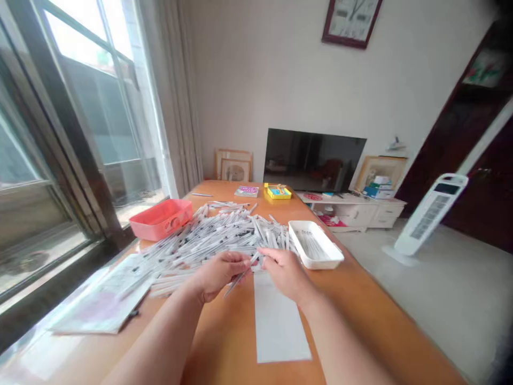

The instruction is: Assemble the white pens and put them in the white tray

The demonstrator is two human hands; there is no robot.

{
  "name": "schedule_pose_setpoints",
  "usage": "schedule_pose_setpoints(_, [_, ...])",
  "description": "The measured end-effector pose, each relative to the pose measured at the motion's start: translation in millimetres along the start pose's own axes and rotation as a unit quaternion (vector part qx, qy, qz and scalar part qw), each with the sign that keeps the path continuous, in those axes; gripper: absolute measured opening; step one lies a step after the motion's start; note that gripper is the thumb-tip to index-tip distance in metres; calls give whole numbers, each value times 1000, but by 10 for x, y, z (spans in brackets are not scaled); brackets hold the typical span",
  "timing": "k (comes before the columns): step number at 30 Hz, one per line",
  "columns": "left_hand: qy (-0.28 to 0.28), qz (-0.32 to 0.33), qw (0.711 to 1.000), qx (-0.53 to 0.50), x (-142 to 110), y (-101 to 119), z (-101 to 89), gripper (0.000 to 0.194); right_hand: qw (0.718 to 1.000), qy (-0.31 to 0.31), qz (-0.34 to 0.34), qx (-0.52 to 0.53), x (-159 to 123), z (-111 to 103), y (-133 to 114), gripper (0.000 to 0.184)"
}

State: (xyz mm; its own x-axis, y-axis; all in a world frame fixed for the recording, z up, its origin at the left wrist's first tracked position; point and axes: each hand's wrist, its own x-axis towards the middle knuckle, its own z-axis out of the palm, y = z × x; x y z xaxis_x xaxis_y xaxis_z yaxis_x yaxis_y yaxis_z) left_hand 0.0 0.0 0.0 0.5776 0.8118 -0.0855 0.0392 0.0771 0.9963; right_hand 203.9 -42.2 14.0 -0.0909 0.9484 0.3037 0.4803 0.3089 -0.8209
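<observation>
Over the near part of the table, my left hand (218, 274) is closed around a slim clear pen (234, 283), which slants down toward me. My right hand (285, 274) pinches at the pen's upper end, close to the left fingertips. Exactly what the right fingertips cover is too small to make out. Just beyond both hands spreads a big heap of similar whitish pens (212, 238) with black parts. A blank white sheet of paper (280, 326) lies below my right hand. To its right, a white plastic tray (324, 263) holds several pens in a row.
A red plastic basket (154, 230) stands left of the heap, by the window. Nearer, a flat pad or booklet (96, 305) lies under some pens. At the far end are a pink book (246, 191) and a yellow box (279, 193). The wooden table's (385, 315) right edge drops to the floor.
</observation>
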Motion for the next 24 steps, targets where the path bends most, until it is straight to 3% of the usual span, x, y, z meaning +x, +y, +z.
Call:
schedule_pose_setpoints(4, [0, -7, 1000, 6, -25, 37, 20, 38, 996, -11, 72, 44, 25, -12, 51, 47])
schedule_pose_setpoints(7, [8, -21, 1000, 1, -33, 70, 35, 39, 995, 5, 95, 41, 54, -79, 128, 38])
schedule_pose_setpoints(10, [13, -24, 1000, 0, -37, 89, 39, 39, 995, -3, 97, -11, 63, -174, 244, 21])
schedule_pose_setpoints(13, [13, -18, 1000, 2, -39, 86, 29, 38, 991, -50, 107, -70, 40, -241, 348, 13])
schedule_pose_setpoints(17, [13, -16, 1000, 10, -35, 70, 6, 39, 978, -88, 105, -160, 13, -244, 397, 10])
schedule_pose_setpoints(24, [20, -19, 1000, 12, -26, 51, -8, 39, 950, -90, 92, -284, 56, -143, 405, 12])
